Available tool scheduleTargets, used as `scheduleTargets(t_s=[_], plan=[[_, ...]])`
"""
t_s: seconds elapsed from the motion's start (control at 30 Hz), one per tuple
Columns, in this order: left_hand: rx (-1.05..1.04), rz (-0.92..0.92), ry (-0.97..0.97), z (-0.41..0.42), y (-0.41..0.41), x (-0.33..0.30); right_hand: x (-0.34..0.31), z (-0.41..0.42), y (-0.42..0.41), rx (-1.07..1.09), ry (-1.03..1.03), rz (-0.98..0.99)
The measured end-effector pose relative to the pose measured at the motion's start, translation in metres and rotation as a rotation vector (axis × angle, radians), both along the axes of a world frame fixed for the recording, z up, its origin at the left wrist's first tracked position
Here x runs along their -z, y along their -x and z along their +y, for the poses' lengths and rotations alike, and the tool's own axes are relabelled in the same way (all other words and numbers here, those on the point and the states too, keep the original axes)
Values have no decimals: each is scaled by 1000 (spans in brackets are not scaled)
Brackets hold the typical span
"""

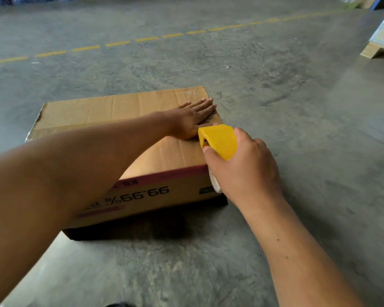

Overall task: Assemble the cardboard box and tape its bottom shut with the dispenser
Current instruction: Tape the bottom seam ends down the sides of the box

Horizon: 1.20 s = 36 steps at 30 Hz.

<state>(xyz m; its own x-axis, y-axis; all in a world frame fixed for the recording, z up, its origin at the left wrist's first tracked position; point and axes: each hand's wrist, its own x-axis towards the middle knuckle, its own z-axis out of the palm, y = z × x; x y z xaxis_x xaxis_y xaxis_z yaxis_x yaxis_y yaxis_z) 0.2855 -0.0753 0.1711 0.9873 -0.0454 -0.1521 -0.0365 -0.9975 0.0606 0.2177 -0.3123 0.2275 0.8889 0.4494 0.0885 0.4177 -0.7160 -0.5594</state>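
On grey concrete floor (275, 240), brown cardboard box (129, 111) sits bottom-up. Left hand (192, 120), fingers straight and together, presses flaps flat near right edge; right hand (246, 167) grips yellow plastic tape dispenser (218, 140) there, likely to finish seam.

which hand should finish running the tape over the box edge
Right. The right hand already grips the yellow dispenser at the right edge of the cardboard box. The left hand lies flat on the box top with straight fingers, better placed for holding the flaps down.
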Motion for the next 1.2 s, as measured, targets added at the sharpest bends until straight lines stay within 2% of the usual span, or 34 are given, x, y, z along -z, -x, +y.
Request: scheduleTargets(t_s=[0.27,0.47,0.67,0.97,1.2], plan=[[-34,-2,41,4,-2,-1,12,-21,20,20,-61,6],[-49,26,-53,-5,0,-11,10,-24,18,24,-40,-5],[75,8,18,-27,21,-12,15,-31,20,27,-56,9],[-66,9,22,-15,-4,-3,11,-9,-5,2,-36,5],[-98,-2,55,-6,-12,-2,11,-10,-15,-3,-43,7]])
